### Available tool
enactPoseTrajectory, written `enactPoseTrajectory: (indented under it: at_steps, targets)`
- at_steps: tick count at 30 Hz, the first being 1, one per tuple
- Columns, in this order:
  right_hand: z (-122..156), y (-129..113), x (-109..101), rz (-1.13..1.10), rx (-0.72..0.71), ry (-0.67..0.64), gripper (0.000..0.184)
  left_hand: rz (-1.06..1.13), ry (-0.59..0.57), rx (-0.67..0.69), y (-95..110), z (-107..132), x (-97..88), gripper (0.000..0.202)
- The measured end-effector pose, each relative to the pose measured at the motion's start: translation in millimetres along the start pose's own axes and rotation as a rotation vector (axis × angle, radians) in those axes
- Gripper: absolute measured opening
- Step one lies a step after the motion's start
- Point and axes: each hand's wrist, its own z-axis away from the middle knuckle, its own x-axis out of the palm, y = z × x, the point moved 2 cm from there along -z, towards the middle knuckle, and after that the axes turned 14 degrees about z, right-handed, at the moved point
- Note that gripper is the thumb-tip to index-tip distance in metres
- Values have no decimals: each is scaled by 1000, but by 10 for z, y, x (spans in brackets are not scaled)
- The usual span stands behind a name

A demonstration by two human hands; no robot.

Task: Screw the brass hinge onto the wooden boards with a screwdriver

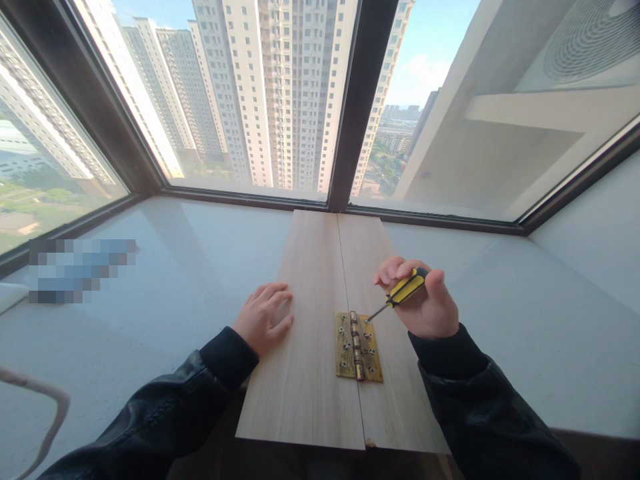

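Observation:
My right hand (425,303) is closed around a yellow and black screwdriver (407,288), held at a slant. Its tip meets the upper right corner of a brass hinge (345,347), at a screw there. Several screws sit in both leaves of the hinge, whose knuckle lies along the seam between two pale wooden boards. The left board (285,393) is under the edge of my left hand (265,317), which rests with its fingers loosely spread and holds nothing. The right board (400,400) lies beneath my right hand and forearm.
The boards lie on a white sill (190,287) and stick out past its front edge. Dark window frames (345,133) rise behind. A pixelated patch (75,270) covers something on the left, and a pale curved bar (60,413) stands at lower left.

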Motion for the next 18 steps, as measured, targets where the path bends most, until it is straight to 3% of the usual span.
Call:
enactPoseTrajectory:
  at_steps: [3,9,15,18]
  targets:
    - [-8,25,-3,-22,40,-64,42,2,2,1,4,-2,-3,30]
    - [-19,35,69,-48,48,-63,44,5,5,8,38,1,-16,30]
    - [1,28,7,14,-10,20,40,9,4,10,39,4,-17,30]
    - [-17,58,-36,8,41,46,42,7,2,8,32,6,-20,30]
